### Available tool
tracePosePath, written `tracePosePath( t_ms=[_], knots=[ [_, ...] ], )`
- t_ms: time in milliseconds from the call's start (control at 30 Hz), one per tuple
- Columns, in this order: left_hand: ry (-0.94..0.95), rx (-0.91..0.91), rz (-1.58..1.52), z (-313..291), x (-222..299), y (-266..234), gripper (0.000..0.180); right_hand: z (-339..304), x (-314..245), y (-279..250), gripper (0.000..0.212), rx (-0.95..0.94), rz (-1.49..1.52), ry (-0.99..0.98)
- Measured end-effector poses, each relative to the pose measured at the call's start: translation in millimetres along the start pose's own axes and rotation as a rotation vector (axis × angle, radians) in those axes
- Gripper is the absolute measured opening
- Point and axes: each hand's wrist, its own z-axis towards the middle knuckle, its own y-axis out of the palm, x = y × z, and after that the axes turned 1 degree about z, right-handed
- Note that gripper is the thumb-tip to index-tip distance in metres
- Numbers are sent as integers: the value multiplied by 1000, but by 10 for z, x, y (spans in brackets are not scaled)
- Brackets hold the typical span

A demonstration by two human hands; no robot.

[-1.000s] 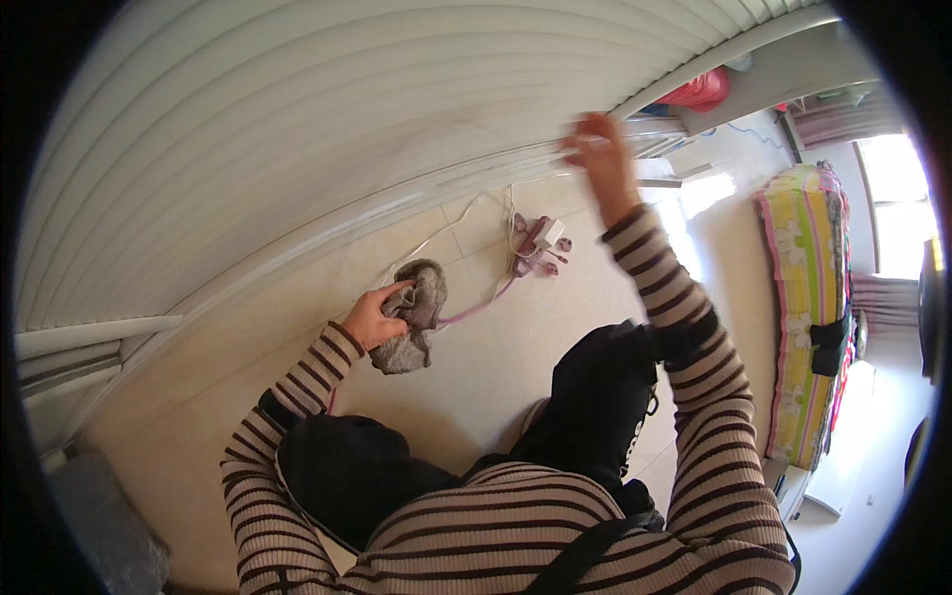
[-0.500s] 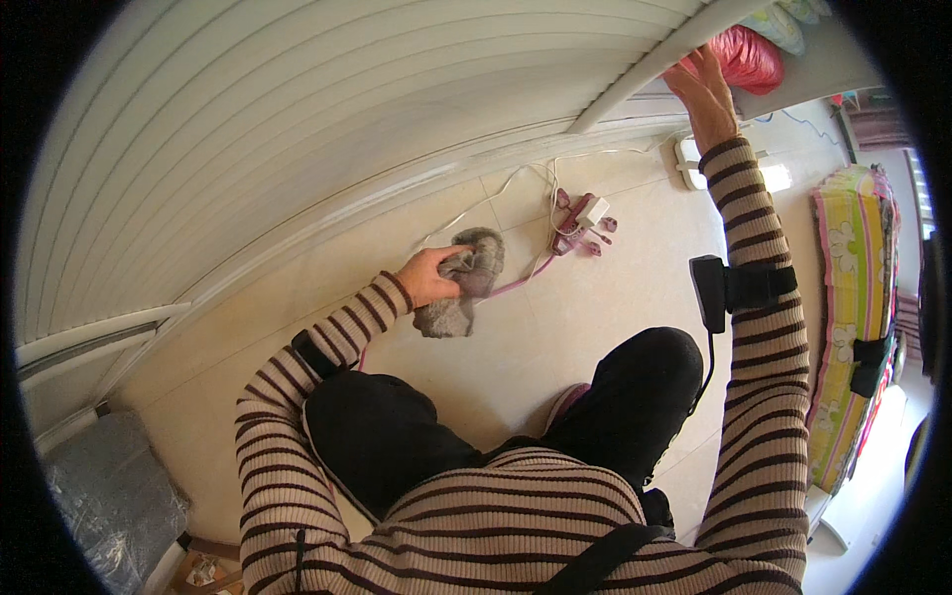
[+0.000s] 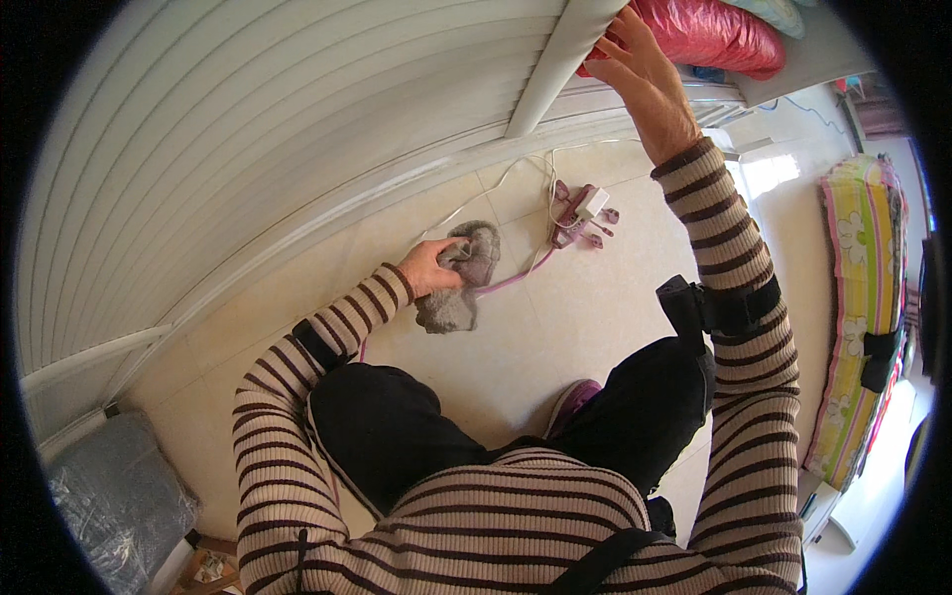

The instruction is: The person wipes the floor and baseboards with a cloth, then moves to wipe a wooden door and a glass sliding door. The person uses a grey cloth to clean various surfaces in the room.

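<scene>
My left hand (image 3: pixel 426 268) is closed on a crumpled grey cloth (image 3: pixel 451 309) just above the tiled floor. Its fingers bunch the upper part while the lower end hangs loose. Up at the top right, my right hand (image 3: pixel 650 94) reaches to the edge of a white ribbed sliding door (image 3: pixel 560 74). Those fingers are spread and rest against the door's edge frame, with their tips partly hidden. Behind that hand a shiny red bundle (image 3: pixel 714 40) lies inside the opened cupboard.
A purple power strip (image 3: pixel 567 223) with a white plug adapter (image 3: pixel 592 203) lies on the floor, cords trailing from it. A flowered yellow-green padded item (image 3: pixel 853 297) stands at the right. Low on the left is a dark plastic-wrapped thing (image 3: pixel 124 496). My bent knees frame the near floor.
The sliding door's edge has shifted left together with my right hand, and more of the red bundle shows. My left hand with the cloth has hardly moved.
</scene>
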Motion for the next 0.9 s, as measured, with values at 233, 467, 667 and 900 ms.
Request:
tracePosePath(
  t_ms=[233, 467, 667, 900],
  knots=[
    [158, 452, 153, 32, -216, -44, 51, -55, -44, -19, 72, -23, -36, 38],
    [41, 902, -276, -121, -313, -210, 48, -234, 46, -274, 67, -22, -197, 118],
    [-102, 1081, 353, 359, -130, -237, 49, -868, -112, -673, 54, 75, -269, 393],
    [-590, 931, 574, 813, 533, -194, 42, -1848, -443, -1127, 43, 181, -228, 616]
  ],
)
